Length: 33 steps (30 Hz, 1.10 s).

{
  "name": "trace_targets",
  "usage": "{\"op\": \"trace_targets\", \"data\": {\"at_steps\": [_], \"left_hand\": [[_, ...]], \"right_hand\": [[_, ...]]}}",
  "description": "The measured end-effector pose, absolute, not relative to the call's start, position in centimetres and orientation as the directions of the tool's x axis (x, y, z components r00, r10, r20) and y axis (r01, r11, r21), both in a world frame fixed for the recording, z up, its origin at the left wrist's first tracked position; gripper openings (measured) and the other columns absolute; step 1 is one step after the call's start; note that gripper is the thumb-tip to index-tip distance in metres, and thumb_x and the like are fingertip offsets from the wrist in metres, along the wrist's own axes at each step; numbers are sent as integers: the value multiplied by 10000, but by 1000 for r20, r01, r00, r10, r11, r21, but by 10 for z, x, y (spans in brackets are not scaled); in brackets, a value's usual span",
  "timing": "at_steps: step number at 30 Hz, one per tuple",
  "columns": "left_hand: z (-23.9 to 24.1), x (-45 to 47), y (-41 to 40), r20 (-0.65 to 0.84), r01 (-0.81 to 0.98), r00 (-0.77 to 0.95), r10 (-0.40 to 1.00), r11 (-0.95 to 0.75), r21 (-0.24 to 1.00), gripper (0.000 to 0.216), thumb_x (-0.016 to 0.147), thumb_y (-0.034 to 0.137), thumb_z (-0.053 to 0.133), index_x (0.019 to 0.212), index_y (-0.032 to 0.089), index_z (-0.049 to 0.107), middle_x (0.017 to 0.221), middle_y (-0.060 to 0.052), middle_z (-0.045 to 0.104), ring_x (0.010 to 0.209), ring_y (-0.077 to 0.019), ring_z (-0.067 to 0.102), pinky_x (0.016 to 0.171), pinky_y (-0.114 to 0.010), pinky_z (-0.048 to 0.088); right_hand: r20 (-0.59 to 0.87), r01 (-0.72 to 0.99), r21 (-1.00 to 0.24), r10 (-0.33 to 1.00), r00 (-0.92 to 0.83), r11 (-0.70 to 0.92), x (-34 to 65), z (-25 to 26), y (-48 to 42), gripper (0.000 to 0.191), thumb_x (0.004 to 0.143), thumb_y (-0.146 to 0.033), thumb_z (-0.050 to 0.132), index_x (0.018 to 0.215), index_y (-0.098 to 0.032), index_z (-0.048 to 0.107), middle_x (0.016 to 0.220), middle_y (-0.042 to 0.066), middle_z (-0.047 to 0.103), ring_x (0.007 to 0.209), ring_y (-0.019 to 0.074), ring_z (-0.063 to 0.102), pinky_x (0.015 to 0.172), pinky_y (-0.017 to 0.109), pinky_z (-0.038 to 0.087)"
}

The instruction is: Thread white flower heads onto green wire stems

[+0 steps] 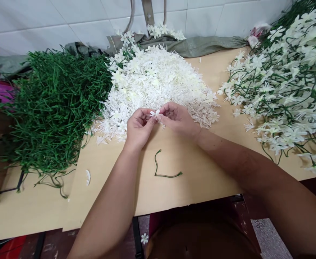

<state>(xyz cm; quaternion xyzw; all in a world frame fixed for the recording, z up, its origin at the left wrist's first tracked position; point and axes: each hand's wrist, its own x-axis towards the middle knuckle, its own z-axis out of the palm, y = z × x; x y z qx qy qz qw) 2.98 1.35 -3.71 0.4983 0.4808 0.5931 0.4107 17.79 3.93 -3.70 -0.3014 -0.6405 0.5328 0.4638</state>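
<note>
A small white artificial flower (155,113) is pinched between the fingertips of my left hand (139,126) and my right hand (177,118). Both hands meet at the front edge of a heap of white flower pieces (168,79). Just below them, a bent green plastic stem (156,169) lies by itself on the tabletop (201,172). My fingers cover part of the flower, so its back is hidden.
To the left rises a large pile of green stems (58,108). Finished-looking white flowers on green stems (289,82) are heaped at the right. A stray white piece (88,177) lies front left. Grey-green cloth (201,46) runs along the tiled wall (93,18).
</note>
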Motion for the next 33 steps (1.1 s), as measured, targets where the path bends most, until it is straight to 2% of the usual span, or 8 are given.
{"op": "trace_targets", "data": {"at_steps": [8,15,19,25,33], "left_hand": [[-40,27,15,205,-5,-175,963,-210,978,466,520,507,910,725,195,631,686,15,657,621,-101,593,643,-238,507],[-39,28,13,230,25,-176,957,-229,973,437,549,490,902,731,195,637,686,7,646,617,-105,584,626,-242,493],[-36,31,7,297,127,-224,928,-274,953,360,604,439,871,718,201,627,667,13,624,605,-105,551,595,-244,460],[-31,31,2,408,268,-254,877,-341,901,229,664,333,810,705,211,620,655,28,599,598,-106,506,591,-247,432],[-25,26,2,349,148,-178,920,-325,934,303,658,394,848,743,193,638,780,-26,655,725,-139,600,682,-276,483]], "right_hand": [[364,41,-916,870,-334,399,177,-37,38,105,832,-249,579,770,-194,515,733,-10,569,655,94,509,611,252,464],[478,143,-826,812,-335,546,178,-35,33,91,845,-212,536,760,-201,505,772,13,572,734,123,529,653,271,484],[565,167,-754,756,-332,636,178,-35,29,81,869,-201,517,788,-204,512,804,21,580,738,123,539,663,275,490],[726,165,-596,615,-308,786,176,-33,25,118,881,-166,478,773,-212,489,742,11,555,678,115,525,628,274,465],[706,164,-613,630,-324,772,178,-32,26,74,893,-193,483,824,-218,473,780,16,564,710,127,523,654,293,467]]}}
